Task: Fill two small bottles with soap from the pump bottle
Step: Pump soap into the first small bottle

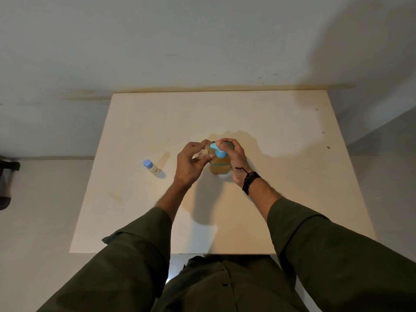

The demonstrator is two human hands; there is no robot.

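With the left hand point(191, 164) pinching a small bottle point(202, 154) at the spout's nine o'clock, mid-worktop, right fingers point(226, 146) curled over the pump bottle point(220, 168) should press slowly, mouth kept under the spout

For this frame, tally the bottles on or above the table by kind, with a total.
Pump bottle: 1, under the right hand
Small bottles: 2, one with blue cap standing on the table, one held in the left hand by the pump spout
Total: 3

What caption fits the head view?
Left hand holds small bottle at pump bottle spout; right hand on pump.
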